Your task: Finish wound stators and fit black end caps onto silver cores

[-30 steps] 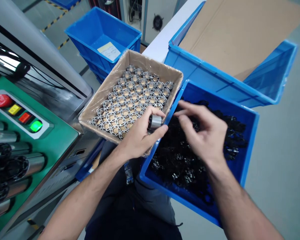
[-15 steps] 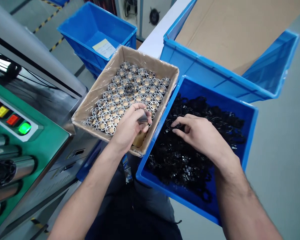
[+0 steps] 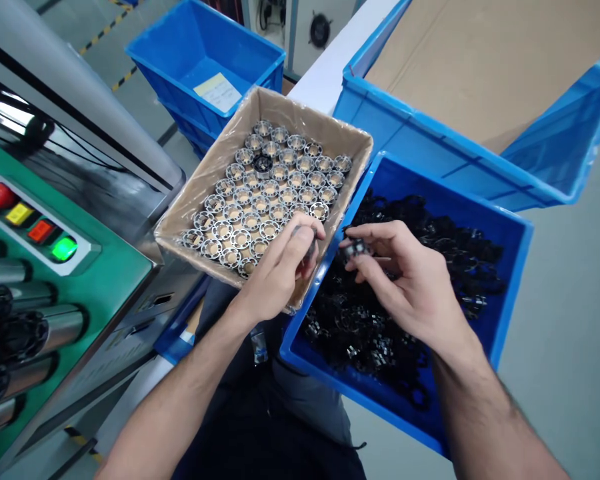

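Note:
My left hand (image 3: 280,267) is closed around a dark grey metal stator core (image 3: 309,243), mostly covered by the fingers, over the near right corner of a cardboard box (image 3: 187,200). Rows of slotted metal stator cores (image 3: 251,221) stand upright in that box. One core (image 3: 263,165) has a black piece on top. Between the thumb and fingertips of my right hand (image 3: 410,280) is a small black plastic ring part (image 3: 356,251), slightly blurred. That hand hovers over a blue bin (image 3: 325,370) heaped with black plastic ring parts (image 3: 380,340).
On the left is a green machine panel (image 3: 115,267) with buttons and metal cylinders (image 3: 63,330). A blue crate (image 3: 205,50) with a paper label stands behind the box. A larger blue crate (image 3: 430,143) with cardboard sits behind the bin.
My right hand has lifted from the heap with a black plastic ring part in its fingertips. My left hand has turned the stator core and moved slightly right. The view has shifted a little.

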Tool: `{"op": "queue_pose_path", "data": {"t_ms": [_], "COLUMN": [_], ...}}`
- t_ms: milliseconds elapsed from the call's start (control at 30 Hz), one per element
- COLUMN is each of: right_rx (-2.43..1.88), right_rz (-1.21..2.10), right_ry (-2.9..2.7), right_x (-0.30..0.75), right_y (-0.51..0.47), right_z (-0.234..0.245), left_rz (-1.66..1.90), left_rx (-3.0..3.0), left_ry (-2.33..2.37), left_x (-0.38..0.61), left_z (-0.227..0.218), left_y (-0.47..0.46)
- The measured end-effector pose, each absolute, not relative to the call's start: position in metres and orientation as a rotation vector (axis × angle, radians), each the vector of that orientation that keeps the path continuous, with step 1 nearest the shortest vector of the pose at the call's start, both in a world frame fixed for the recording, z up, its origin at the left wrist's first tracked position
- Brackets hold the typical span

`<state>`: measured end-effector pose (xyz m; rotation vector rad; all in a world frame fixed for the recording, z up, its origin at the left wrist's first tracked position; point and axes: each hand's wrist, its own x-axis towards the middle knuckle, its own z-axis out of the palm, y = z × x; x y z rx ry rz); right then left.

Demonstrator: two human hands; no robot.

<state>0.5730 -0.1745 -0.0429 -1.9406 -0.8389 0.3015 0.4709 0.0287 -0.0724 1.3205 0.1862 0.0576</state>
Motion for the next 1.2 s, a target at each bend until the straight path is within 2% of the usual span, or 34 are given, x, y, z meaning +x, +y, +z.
{"op": "queue_pose_path", "data": {"t_ms": [200, 567, 767, 900, 1200], "right_rx": [-1.765, -1.643, -1.664, -1.738, -1.769], "right_rz": [0.184, 0.050, -0.030, -0.202, -0.239], "right_ry": [-0.775, -0.553, -0.598, -0.726, -0.726], "right_x": [0.558, 0.542, 0.542, 0.541, 0.536], "right_y": [-0.160, -0.143, -0.142, -0.142, -0.139], "right_z": [-0.052, -0.069, -0.073, -0.071, -0.070], "left_rz": [-0.075, -0.070, -0.073, -0.069, -0.124], "left_rx": [1.435, 1.463, 1.471, 1.483, 1.375], "left_ry": [0.103, 0.088, 0.099, 0.087, 0.053], "left_x": [0.465, 0.465, 0.465, 0.465, 0.464], "left_z": [-0.067, -0.068, -0.068, -0.069, -0.067], "left_y": [0.030, 0.028, 0.026, 0.028, 0.032]}}
